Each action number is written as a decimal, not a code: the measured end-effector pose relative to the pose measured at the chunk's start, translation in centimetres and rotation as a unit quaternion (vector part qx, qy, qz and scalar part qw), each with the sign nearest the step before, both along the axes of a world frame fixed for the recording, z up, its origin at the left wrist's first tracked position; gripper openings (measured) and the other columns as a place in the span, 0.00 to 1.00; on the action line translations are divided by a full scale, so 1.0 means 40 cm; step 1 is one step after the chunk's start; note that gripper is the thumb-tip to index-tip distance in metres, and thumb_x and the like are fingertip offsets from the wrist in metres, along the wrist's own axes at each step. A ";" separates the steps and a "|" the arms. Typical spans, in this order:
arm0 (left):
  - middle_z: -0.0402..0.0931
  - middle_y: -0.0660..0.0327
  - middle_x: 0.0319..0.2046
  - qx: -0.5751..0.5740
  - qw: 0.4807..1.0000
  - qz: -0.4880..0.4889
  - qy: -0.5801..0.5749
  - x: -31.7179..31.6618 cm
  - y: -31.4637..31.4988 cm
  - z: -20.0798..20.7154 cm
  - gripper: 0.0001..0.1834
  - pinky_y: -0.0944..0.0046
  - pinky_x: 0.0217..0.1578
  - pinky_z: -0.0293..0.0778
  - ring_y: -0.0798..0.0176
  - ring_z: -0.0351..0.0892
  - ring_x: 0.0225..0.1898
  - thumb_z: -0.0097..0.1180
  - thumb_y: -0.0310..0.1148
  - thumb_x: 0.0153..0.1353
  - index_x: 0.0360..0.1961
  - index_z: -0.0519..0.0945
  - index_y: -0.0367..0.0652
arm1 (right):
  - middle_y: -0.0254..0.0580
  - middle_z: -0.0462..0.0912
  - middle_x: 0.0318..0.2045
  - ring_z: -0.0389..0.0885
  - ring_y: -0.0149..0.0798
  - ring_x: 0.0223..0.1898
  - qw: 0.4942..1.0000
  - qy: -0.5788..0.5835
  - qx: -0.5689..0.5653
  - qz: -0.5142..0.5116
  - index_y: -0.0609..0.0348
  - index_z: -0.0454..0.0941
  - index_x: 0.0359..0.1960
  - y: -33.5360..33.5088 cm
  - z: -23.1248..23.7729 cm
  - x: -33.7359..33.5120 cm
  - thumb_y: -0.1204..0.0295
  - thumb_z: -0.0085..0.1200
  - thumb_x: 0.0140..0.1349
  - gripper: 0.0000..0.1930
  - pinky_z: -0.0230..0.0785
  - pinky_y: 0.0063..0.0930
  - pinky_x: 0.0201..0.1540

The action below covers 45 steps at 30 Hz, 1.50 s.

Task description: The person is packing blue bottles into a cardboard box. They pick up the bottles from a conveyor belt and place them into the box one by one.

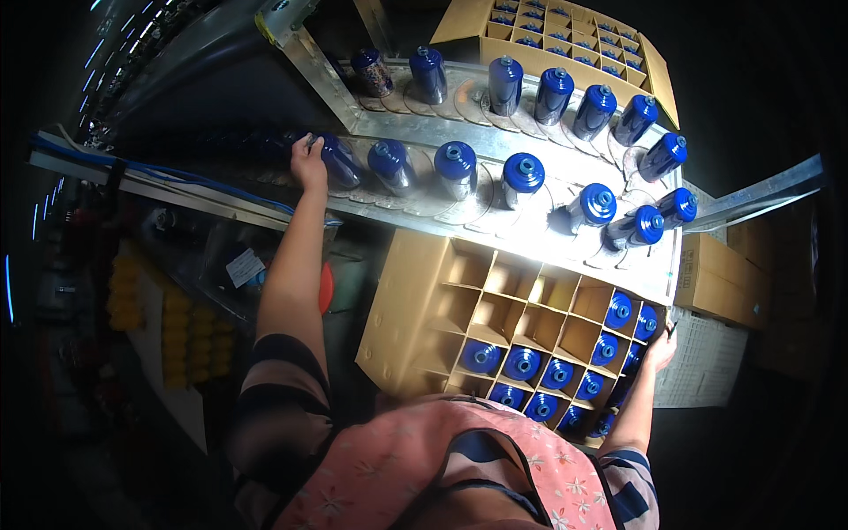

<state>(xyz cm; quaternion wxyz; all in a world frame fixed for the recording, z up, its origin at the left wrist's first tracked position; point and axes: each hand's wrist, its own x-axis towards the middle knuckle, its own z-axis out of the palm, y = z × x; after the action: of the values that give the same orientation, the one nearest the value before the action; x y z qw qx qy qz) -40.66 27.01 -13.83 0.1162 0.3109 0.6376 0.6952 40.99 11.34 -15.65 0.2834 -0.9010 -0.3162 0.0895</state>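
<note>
From up here I see my left hand stretched out to the metal conveyor, its fingers wrapped round a blue bottle at the left end of the near row. That bottle stands upright on the belt with its long axis vertical, the cap toward me, leaning a little in the wide lens. More blue bottles run rightward in the same row, each on its own round plate, and a second row curves along the far side of the belt; the ones at the right bend look tipped outward.

Just below the belt sits an open cardboard box split into cells by cardboard dividers. The cells along its near and right sides hold blue bottles standing cap-up; the cells at the upper left and middle are bare cardboard. My right hand rests at the box's right edge, beside the filled cells; I cannot tell whether its fingers are apart or together, nor whether it holds anything.

Beyond the conveyor a second divided box shows blue caps in its cells. A closed carton lies to the right, beside the belt.
</note>
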 end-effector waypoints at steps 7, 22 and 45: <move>0.77 0.48 0.51 -0.032 0.998 -0.042 0.046 0.015 0.130 -0.074 0.18 0.63 0.54 0.70 0.58 0.77 0.51 0.64 0.23 0.55 0.46 0.76 0.31 | 0.44 0.85 0.39 0.82 0.48 0.40 0.999 -0.035 0.019 0.037 0.40 0.80 0.50 0.032 0.006 -0.049 0.64 0.44 0.64 0.16 0.69 0.41 0.44; 0.72 0.50 0.56 -0.083 0.954 -0.159 0.240 0.378 0.062 0.094 0.24 0.63 0.58 0.68 0.58 0.75 0.54 0.62 0.23 0.56 0.55 0.76 0.38 | 0.48 0.84 0.40 0.81 0.54 0.43 0.998 -0.059 -0.023 0.016 0.38 0.78 0.51 0.060 0.000 -0.009 0.68 0.46 0.63 0.16 0.69 0.44 0.46; 0.72 0.51 0.50 -0.068 0.957 -0.131 0.248 0.712 0.065 0.105 0.24 0.63 0.54 0.71 0.57 0.77 0.52 0.62 0.25 0.56 0.56 0.77 0.46 | 0.49 0.83 0.41 0.80 0.56 0.43 0.995 -0.072 -0.020 0.061 0.39 0.76 0.54 0.098 -0.010 0.223 0.65 0.47 0.63 0.17 0.69 0.48 0.45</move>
<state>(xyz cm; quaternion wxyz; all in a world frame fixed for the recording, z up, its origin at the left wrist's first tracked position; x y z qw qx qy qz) -12.17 29.60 -9.62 0.0656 0.5458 0.6460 0.5297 49.89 15.28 -16.07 0.2359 -0.8896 -0.3881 0.0479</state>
